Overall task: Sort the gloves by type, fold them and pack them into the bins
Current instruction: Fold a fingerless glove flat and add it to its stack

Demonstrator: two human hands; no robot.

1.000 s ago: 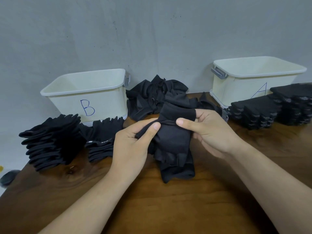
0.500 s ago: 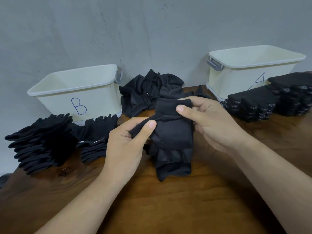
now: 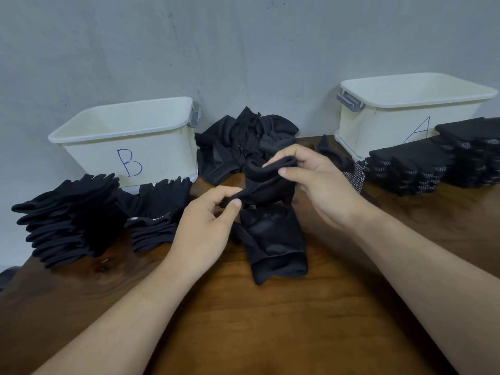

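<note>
Far L of the L hand: two stacks of plain black gloves [image 3: 67,220] on the wood table [image 3: 270,328]. The nearer stack sits just beside the L hand's back. Behind the stacks is bin B [image 3: 162,161], cream plastic w/ a blue "B" on its front.

L hand [image 3: 208,231]: thumb + forefinger pinch one edge of the black glove [image 3: 273,234], other fingers curled under. The glove runs up & to the R between both hands. Its lower part drops just R of the L hand, w/ the bottom end on the wood. Can't tell if it's one glove or a pair laid together.

Beyond both hands, by the grey wall, is a loose heap of black gloves [image 3: 243,139].

R hand [image 3: 322,188]: thumb + fingertips pinch the glove's upper edge, higher & farther out than the L hand.

Just R of the R hand lies a single dotted glove [image 3: 355,174]. Farther R are the dotted-glove stacks [image 3: 411,166], set in front of bin A [image 3: 384,125], partly covering its "A".
</note>
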